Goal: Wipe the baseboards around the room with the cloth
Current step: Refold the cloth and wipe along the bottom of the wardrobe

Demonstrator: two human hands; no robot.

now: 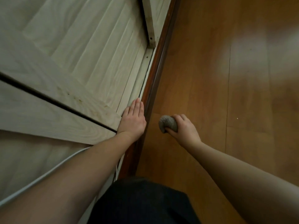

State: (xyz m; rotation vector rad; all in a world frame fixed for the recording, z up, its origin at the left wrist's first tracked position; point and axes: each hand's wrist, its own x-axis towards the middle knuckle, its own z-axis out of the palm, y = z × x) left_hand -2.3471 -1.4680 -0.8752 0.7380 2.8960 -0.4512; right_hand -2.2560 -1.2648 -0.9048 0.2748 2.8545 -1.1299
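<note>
Cloth balled in right hand, fingers curled round it, above wood floor, just beside baseboard. Left hand flat, fingers straight and together, pressing pale panel at baseboard edge. White cable crosses under left forearm.

Pale wood-grain panelled doors fill the left; a white cable runs along their near foot. Glossy orange-brown plank floor spreads right, catching soft light.

pale panelled door | white cable | wood floor
</note>
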